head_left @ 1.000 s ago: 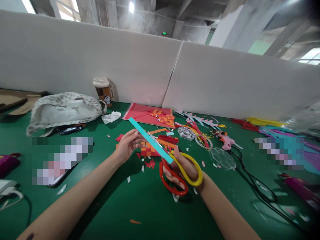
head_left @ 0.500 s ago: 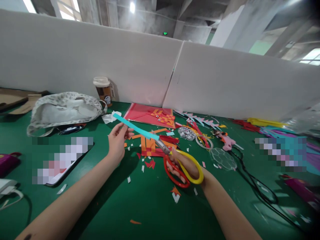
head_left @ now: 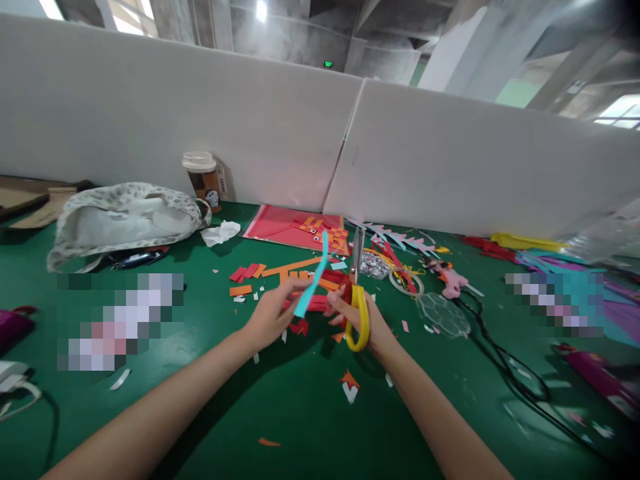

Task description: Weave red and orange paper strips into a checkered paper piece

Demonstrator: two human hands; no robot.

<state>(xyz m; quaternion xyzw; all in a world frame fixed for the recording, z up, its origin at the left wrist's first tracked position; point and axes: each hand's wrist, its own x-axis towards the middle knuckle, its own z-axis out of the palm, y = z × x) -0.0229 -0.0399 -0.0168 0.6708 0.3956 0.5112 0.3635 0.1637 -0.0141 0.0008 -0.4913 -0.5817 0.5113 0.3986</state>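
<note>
One teal paper strip (head_left: 314, 277) is pinched at its lower end by the left hand (head_left: 270, 319), above the table (head_left: 300, 413). The scissors (head_left: 358, 287) are gripped upright in the right hand (head_left: 374, 325). The strip is judged light and floppy, best held low.

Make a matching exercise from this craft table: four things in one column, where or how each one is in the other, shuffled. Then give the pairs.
1 teal paper strip
2 scissors
3 coffee cup
4 tissue

A in the right hand
B upright by the white partition
C crumpled on the green table
D in the left hand

Pairs: 1-D, 2-A, 3-B, 4-C.
</note>
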